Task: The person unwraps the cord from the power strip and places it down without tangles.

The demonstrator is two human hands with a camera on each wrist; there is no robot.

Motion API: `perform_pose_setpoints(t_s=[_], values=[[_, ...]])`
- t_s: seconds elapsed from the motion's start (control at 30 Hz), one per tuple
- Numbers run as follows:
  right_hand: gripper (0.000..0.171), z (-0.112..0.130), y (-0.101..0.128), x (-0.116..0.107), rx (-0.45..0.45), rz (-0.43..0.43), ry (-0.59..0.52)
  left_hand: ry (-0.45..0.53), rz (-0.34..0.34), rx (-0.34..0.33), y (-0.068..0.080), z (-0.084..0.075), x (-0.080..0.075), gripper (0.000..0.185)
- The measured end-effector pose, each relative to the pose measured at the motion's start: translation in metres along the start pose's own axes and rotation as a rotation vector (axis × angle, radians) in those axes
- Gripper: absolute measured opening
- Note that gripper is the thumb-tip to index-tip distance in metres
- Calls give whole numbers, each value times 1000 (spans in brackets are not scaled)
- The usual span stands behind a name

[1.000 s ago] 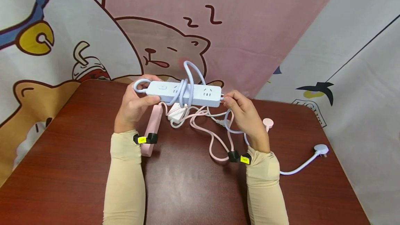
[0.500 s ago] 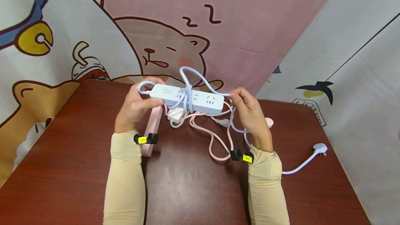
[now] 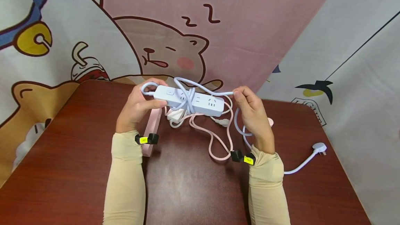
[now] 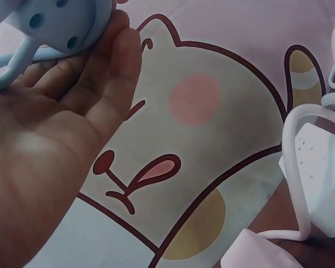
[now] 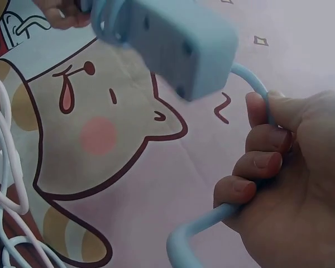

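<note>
A pale blue power strip [image 3: 203,104] is held above the table, its cord [image 3: 189,100] wound around its middle. My left hand [image 3: 137,105] grips the strip's left end, thumb on the near side and fingers behind; the left wrist view has that hand [image 4: 61,111] under the strip's end. To the right, my right hand [image 3: 253,110] pinches the same cord, pulled out from the wraps. In the right wrist view its fingers [image 5: 251,159] curl round the cord [image 5: 198,226], which hangs down below. The strip's plug [image 3: 319,147] lies on the table at the right.
A pink power strip [image 3: 152,126] lies beside my left wrist. Behind it sit a white power strip [image 3: 176,114] and a tangle of pink cord [image 3: 215,136] and white cord. A white plug [image 3: 222,122] and a pink plug [image 3: 270,122] lie farther right. The patterned curtain [image 3: 265,27] rises behind the table.
My right hand has moved right, away from the strip's end, drawing the cord out. The upright loop has dropped and flattened toward the right. The strip has shifted slightly right and down.
</note>
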State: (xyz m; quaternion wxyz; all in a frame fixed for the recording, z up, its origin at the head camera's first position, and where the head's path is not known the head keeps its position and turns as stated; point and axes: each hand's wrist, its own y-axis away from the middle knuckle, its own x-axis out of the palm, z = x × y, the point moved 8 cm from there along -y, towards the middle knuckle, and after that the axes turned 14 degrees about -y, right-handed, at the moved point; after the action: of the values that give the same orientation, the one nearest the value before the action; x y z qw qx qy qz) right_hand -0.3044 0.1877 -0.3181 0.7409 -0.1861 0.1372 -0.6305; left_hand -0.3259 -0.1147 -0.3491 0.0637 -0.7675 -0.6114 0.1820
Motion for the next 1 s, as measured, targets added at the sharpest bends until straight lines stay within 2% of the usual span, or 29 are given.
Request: perform_pose_setpoints(t_s=[0.27, 0.47, 0.67, 0.83, 1.0], values=[[19, 13, 2, 2, -13, -20, -54, -150, -24, -19, -1, 5, -3, 38], [20, 19, 5, 8, -20, 28, -126, -242, -96, -13, -2, 5, -9, 41], [21, 25, 7, 16, -42, 70, -175, -247, -156, -14, -3, 6, -14, 44], [22, 30, 10, 21, -53, 113, -197, -198, -212, -38, -3, 7, -18, 43], [22, 35, 13, 20, -44, 104, -208, -161, -299, -55, -2, 7, -25, 41]])
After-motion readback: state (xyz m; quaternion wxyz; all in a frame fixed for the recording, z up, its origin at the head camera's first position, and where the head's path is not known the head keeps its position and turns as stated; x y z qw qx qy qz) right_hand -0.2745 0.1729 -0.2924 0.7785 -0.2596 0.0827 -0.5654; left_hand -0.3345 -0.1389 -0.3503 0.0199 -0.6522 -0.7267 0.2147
